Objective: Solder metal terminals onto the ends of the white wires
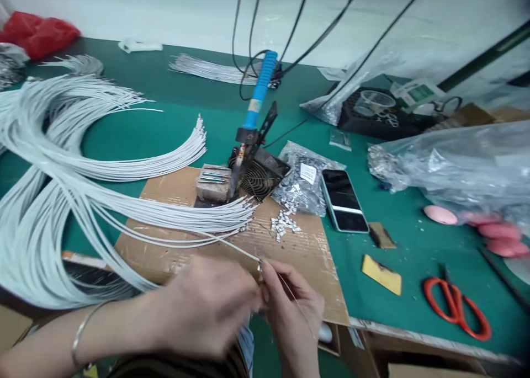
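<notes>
Head-worn view, looking forward and down, close over green bench, facing pale wall

Around the cardboard on the table, wires lie at nine o'clock and reach partly over it, the iron is at twelve, the bag at one with connectors before it on the cardboard, the phone at two, the sponge at three, scissors beyond toward four.
</notes>
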`<state>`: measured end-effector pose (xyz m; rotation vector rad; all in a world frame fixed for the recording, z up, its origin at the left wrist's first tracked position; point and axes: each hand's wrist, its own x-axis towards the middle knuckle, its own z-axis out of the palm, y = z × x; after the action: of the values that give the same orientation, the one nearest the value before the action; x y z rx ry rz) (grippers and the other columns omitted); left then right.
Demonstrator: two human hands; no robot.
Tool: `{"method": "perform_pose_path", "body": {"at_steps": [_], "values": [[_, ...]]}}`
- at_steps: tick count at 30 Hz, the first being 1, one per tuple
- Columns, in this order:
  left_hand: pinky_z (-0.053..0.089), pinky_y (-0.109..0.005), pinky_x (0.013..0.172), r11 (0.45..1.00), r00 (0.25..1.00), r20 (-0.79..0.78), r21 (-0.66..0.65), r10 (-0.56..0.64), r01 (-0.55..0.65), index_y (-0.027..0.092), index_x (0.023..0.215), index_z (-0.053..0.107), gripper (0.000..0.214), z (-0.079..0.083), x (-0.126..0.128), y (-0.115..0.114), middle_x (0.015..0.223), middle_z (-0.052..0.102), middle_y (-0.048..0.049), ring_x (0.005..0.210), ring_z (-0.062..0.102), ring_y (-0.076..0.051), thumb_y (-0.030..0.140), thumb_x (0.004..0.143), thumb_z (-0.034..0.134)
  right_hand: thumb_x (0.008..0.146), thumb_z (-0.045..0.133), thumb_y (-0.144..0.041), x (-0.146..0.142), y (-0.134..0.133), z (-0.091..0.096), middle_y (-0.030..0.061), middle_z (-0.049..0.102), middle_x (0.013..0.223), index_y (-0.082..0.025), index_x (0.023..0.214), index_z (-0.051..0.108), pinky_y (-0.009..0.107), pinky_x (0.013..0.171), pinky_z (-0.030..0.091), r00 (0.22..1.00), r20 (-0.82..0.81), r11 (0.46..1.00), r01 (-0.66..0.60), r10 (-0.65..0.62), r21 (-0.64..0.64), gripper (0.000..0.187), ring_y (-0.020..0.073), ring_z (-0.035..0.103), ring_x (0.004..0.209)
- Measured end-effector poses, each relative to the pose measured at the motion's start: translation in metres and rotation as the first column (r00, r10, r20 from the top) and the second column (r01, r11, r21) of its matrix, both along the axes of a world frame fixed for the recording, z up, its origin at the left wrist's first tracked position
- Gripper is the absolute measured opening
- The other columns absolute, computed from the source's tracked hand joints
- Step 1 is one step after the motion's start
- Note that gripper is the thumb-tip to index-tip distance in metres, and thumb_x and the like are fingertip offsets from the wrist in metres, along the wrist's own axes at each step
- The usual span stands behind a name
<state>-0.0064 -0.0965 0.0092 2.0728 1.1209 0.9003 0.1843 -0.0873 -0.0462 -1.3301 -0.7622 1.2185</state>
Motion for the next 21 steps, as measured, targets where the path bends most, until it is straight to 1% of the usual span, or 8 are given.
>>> {"method": "perform_pose_path", "body": {"at_steps": [3, 6, 7, 9, 11, 12, 16, 21], "values": [[0.054, -0.047, 0.100, 0.993, 0.993, -0.114, 0.119, 0.034, -0.021, 0.011, 0.121, 0.065, 0.023, -0.014, -0.009, 0.052, 0.119, 0.071, -0.0191, 0.113, 0.067, -0.031, 0.011, 0.099, 0.058, 0.081, 0.087, -0.044, -0.003, 0.009, 0.006, -0.0037, 0.060, 0.055, -0.018, 0.078, 0.081, 0.016, 0.032, 0.043, 0.999, -0.024, 0.999, -0.036, 0.036, 0.008, 0.027, 0.0069, 0.053, 0.032], [0.056, -0.036, 0.080, 0.969, 0.983, -0.069, -0.193, -0.169, 0.153, 0.013, 0.118, 0.065, 0.020, -0.012, 0.000, 0.064, 0.102, 0.076, -0.0132, 0.092, 0.072, -0.026, 0.018, 0.103, 0.053, 0.084, 0.085, -0.044, -0.004, 0.013, 0.016, -0.0050, 0.058, 0.053, -0.020, 0.078, 0.082, 0.014, 0.036, 0.045, 0.996, -0.030, 0.997, -0.080, 0.080, -0.007, 0.024, 0.0056, 0.054, 0.034], [0.053, -0.031, 0.066, 0.903, 0.980, -0.028, -0.394, -0.199, 0.172, 0.017, 0.105, 0.066, 0.020, -0.008, 0.005, 0.062, 0.079, 0.072, -0.0046, 0.070, 0.069, -0.020, 0.022, 0.106, 0.047, 0.084, 0.086, -0.044, -0.003, 0.015, 0.019, -0.0057, 0.056, 0.051, -0.020, 0.077, 0.082, 0.013, 0.037, 0.046, 0.995, -0.030, 0.995, -0.096, 0.096, -0.017, 0.025, 0.0054, 0.053, 0.034], [0.035, -0.024, 0.041, 0.668, 0.991, 0.099, -0.732, -0.088, 0.132, 0.022, 0.084, 0.056, 0.036, 0.000, 0.014, 0.056, 0.051, 0.051, 0.0072, 0.039, 0.048, -0.012, 0.040, 0.110, 0.040, 0.082, 0.087, -0.044, -0.004, 0.017, 0.025, -0.0068, 0.053, 0.046, -0.020, 0.074, 0.081, 0.013, 0.036, 0.046, 0.992, -0.036, 0.991, -0.126, 0.124, -0.048, 0.026, 0.0059, 0.052, 0.033], [0.025, -0.022, 0.038, 0.489, 0.966, 0.250, -0.851, 0.061, 0.189, 0.023, 0.087, 0.056, 0.031, 0.004, 0.017, 0.054, 0.060, 0.058, 0.0070, 0.038, 0.039, -0.008, 0.046, 0.106, 0.049, 0.081, 0.088, -0.042, -0.006, 0.021, 0.027, -0.0063, 0.055, 0.046, -0.020, 0.073, 0.081, 0.014, 0.037, 0.047, 0.990, -0.045, 0.986, -0.141, 0.137, -0.088, 0.025, 0.0064, 0.053, 0.035], [0.026, -0.022, 0.041, 0.469, 0.943, 0.303, -0.858, 0.137, 0.207, 0.022, 0.088, 0.057, 0.029, 0.003, 0.017, 0.055, 0.064, 0.059, 0.0061, 0.042, 0.039, -0.007, 0.047, 0.102, 0.056, 0.082, 0.087, -0.040, -0.009, 0.023, 0.027, -0.0057, 0.057, 0.048, -0.020, 0.073, 0.080, 0.014, 0.038, 0.047, 0.989, -0.050, 0.984, -0.143, 0.138, -0.106, 0.023, 0.0065, 0.054, 0.036], [0.029, -0.023, 0.051, 0.557, 0.892, 0.305, -0.827, 0.333, 0.074, 0.020, 0.077, 0.056, 0.035, -0.009, 0.008, 0.060, 0.061, 0.047, 0.0071, 0.056, 0.037, -0.010, 0.048, 0.098, 0.062, 0.084, 0.084, -0.032, -0.021, 0.032, 0.022, -0.0045, 0.061, 0.056, -0.020, 0.074, 0.081, 0.013, 0.042, 0.050, 0.984, -0.053, 0.978, -0.173, 0.168, -0.117, 0.016, 0.0057, 0.056, 0.041], [0.028, -0.024, 0.052, 0.659, 0.917, 0.175, -0.743, 0.359, -0.116, 0.020, 0.077, 0.057, 0.033, -0.016, 0.004, 0.055, 0.062, 0.043, 0.0075, 0.057, 0.035, -0.012, 0.041, 0.102, 0.055, 0.087, 0.079, -0.029, -0.027, 0.040, 0.021, -0.0038, 0.062, 0.061, -0.020, 0.080, 0.084, 0.015, 0.041, 0.051, 0.964, -0.049, 0.962, -0.264, 0.261, -0.068, 0.013, 0.0057, 0.056, 0.041]]}}
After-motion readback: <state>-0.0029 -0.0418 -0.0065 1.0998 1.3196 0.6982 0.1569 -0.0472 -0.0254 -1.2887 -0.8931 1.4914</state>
